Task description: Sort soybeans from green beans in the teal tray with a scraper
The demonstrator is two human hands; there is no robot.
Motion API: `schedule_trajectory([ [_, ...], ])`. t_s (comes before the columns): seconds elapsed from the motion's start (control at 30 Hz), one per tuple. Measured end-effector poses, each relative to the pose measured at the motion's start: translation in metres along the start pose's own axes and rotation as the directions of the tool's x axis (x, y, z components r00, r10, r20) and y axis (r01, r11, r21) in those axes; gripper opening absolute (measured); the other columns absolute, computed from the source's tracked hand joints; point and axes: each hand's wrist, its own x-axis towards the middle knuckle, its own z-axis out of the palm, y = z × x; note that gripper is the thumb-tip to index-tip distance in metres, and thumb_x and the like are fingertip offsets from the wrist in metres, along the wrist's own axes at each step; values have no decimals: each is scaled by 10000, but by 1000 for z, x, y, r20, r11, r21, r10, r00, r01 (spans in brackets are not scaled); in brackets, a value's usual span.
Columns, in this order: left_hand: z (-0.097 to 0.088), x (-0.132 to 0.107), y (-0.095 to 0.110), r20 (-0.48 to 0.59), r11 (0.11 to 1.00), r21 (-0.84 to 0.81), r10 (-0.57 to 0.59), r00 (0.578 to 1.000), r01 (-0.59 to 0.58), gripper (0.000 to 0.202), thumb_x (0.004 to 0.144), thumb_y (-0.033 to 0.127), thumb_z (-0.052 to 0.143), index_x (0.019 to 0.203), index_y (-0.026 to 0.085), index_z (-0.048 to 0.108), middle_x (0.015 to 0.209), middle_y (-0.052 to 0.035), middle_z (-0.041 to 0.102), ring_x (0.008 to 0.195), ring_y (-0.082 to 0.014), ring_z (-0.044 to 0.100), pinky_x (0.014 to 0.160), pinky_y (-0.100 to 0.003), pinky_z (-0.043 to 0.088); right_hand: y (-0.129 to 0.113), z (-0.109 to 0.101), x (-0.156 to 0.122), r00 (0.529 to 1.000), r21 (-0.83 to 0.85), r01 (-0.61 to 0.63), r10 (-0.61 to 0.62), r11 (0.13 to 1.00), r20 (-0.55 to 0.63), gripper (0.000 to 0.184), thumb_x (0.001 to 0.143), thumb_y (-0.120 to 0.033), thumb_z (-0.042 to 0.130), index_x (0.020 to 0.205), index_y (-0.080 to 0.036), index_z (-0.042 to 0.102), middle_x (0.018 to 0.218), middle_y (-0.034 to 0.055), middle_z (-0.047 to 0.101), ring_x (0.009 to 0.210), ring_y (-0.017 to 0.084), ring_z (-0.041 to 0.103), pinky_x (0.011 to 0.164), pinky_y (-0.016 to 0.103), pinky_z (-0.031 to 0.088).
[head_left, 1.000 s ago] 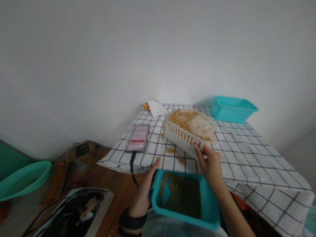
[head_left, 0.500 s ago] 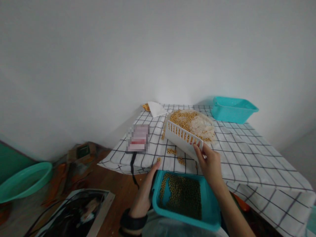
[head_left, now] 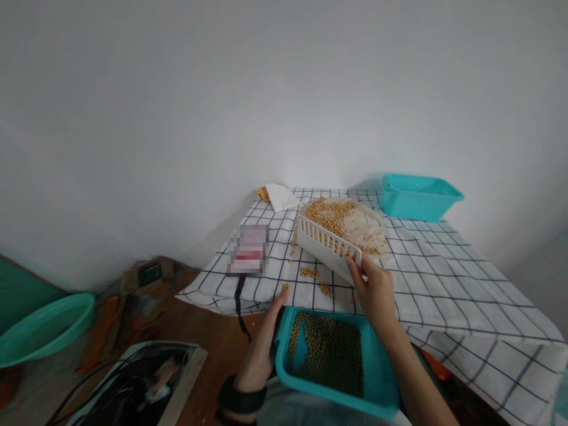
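My right hand (head_left: 374, 290) pinches the near right corner of a white plastic basket (head_left: 326, 251) with a slotted side. The basket sits tilted on the table against a clear bag (head_left: 366, 228) or sheet with a spread of soybeans (head_left: 331, 216). Low in front of me is a teal plastic basin (head_left: 386, 384) with many beans (head_left: 331, 349) in it, several layers dark in shadow. My left hand (head_left: 265, 331) grips the basin's left side. Its thumb points up along the rim, while its other fingers are hidden.
A checked cloth (head_left: 437, 269) covers the table, with loose soybeans (head_left: 308, 273) near its front edge. At the back right stands another teal basin (head_left: 415, 201). A blurred-out packet (head_left: 248, 249) with a black strap lies left, a white paper (head_left: 281, 197) behind it. A green tub (head_left: 48, 328) is on the floor.
The white basket has shifted slightly left and down with my right hand on its corner. My left hand and the teal basin stay nearly in place.
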Motion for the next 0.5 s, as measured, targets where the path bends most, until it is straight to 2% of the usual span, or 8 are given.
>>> schedule_trajectory([
  [0.07,-1,0,0,-17,1000,-3,25,1000,-25,77,879,277,708,893,248,779,1271,-29,757,1412,-201,502,1184,-310,376,-1,-4,-2,1000,-2,-11,11,1000,-14,315,993,-393,492,838,-183,669,664,32,690,589,176,672,539,229,442],
  [0.13,0,0,0,-23,1000,-3,23,999,-23,80,886,277,702,877,243,774,1249,-29,768,1416,-197,496,1195,-319,360,-2,-7,-3,1000,-2,-18,18,1000,-20,309,985,-398,506,835,-182,666,641,23,679,557,166,656,514,222,424],
  [0.33,4,-4,2,21,1000,15,-24,999,23,195,866,381,730,940,207,779,1055,-63,826,1271,-229,644,1134,-349,454,-4,1,1,1000,-9,-9,9,1000,-13,329,986,-398,483,841,-176,677,675,40,699,597,172,668,528,222,433],
  [0.5,-4,4,-2,48,999,25,34,998,-35,144,852,328,750,949,225,777,1124,-53,811,1317,-217,606,1158,-333,418,-3,1,0,998,-30,-35,34,999,-55,357,985,-424,477,823,-173,672,622,29,668,526,156,617,504,225,418],
])
